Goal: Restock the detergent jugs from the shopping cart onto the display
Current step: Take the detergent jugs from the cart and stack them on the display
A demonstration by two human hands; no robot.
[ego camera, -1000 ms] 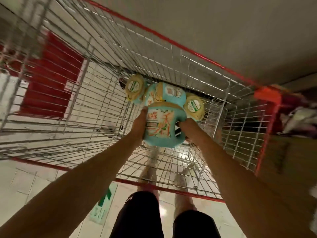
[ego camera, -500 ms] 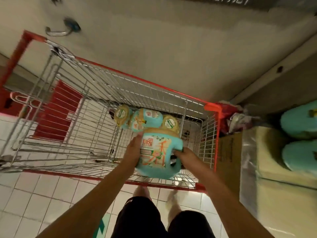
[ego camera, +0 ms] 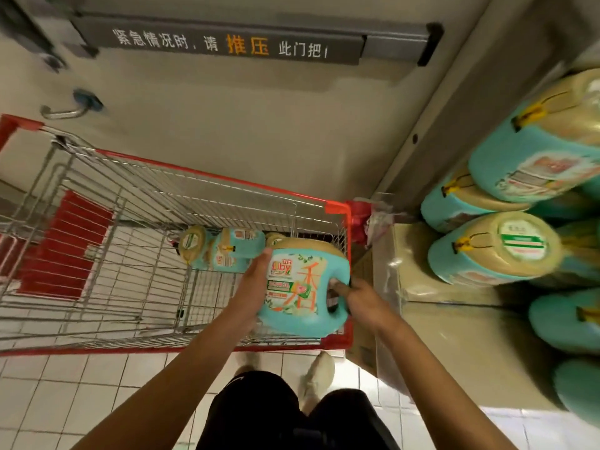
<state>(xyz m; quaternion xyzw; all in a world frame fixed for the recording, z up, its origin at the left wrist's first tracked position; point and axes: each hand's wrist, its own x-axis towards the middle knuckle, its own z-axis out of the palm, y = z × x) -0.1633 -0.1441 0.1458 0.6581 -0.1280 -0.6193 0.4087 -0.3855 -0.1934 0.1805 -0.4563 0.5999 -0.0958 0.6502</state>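
Observation:
I hold a teal detergent jug (ego camera: 300, 287) with a tan cap and a "Liby" label over the right end of the shopping cart (ego camera: 339, 207). My right hand (ego camera: 360, 298) grips its handle. My left hand (ego camera: 255, 280) presses flat against the jug's left side. Three more jugs (ego camera: 227, 250) lie in the cart's far right corner. The display (ego camera: 422, 258) on the right is a wrapped cardboard platform carrying stacked teal jugs (ego camera: 496, 248) on their sides.
The cart has a red rim and a red child-seat flap (ego camera: 65, 245). A beige emergency door with a grey push bar (ego camera: 220, 43) and a lever handle (ego camera: 69, 107) stands behind it. White tile floor (ego camera: 65, 384) lies below, with my feet near the cart's corner.
The jug has come up out of the cart basket and moved right, toward the display. The view has swung up and right, bringing the stacked jugs into sight.

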